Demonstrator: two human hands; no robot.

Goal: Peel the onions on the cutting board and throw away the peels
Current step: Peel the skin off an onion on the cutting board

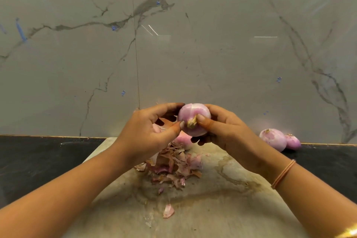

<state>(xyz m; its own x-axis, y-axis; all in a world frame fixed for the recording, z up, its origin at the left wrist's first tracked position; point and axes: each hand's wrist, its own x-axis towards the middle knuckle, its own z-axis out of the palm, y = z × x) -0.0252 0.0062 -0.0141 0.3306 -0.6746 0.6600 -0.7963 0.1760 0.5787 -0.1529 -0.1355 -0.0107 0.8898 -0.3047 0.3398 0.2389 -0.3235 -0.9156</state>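
Observation:
A pale purple onion (193, 116) is held in the air above the cutting board (212, 199), its root end facing me. My left hand (146, 131) grips its left side, thumb tip by the root. My right hand (226, 127) grips its right side, thumb pressed at the root tuft. Below the hands lies a heap of dry brown and pink peels (173, 164). Another onion (182, 140) sits on the board behind the heap, partly hidden. A loose peel scrap (168, 211) lies nearer to me.
Two peeled onions (273, 139) (293, 141) lie on the black counter (38, 158) to the right, against the marble wall (173, 44). The stained board reaches from the wall toward me.

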